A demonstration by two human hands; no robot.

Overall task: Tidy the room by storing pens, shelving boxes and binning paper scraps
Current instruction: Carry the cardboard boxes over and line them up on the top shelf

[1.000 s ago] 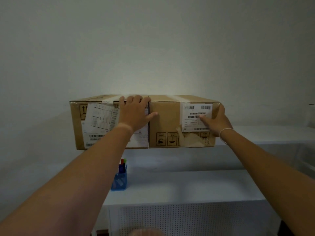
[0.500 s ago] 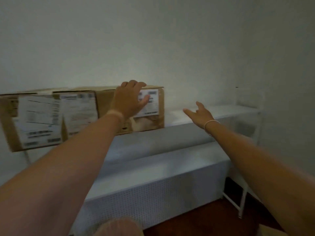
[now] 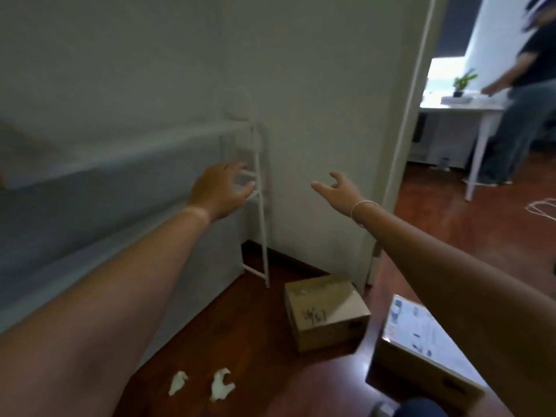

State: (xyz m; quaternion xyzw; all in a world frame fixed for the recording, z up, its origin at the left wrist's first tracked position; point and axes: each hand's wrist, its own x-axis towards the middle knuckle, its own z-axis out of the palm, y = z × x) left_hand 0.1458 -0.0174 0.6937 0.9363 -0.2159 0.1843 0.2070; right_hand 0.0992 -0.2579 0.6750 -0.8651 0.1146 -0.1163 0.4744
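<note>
Both my arms reach forward in the air. My left hand (image 3: 221,191) is empty with its fingers spread, in front of the white shelf unit's (image 3: 260,206) right end. My right hand (image 3: 338,191) is empty too, fingers apart, before the wall. On the wooden floor below stand a small cardboard box (image 3: 325,311) and, partly under my right arm, a larger cardboard box (image 3: 421,353) with a white label. Two crumpled paper scraps (image 3: 178,382) (image 3: 221,383) lie on the floor near the shelf unit's base.
The white shelf unit runs along the wall on the left. An open doorway (image 3: 400,145) on the right leads to another room, where a person (image 3: 523,94) stands by a white table (image 3: 469,115). Something white (image 3: 541,207) lies on that room's floor.
My view has swung right and down, away from the shelved boxes. My left hand has come off the box, and the floor boxes and paper scraps have come into sight.
</note>
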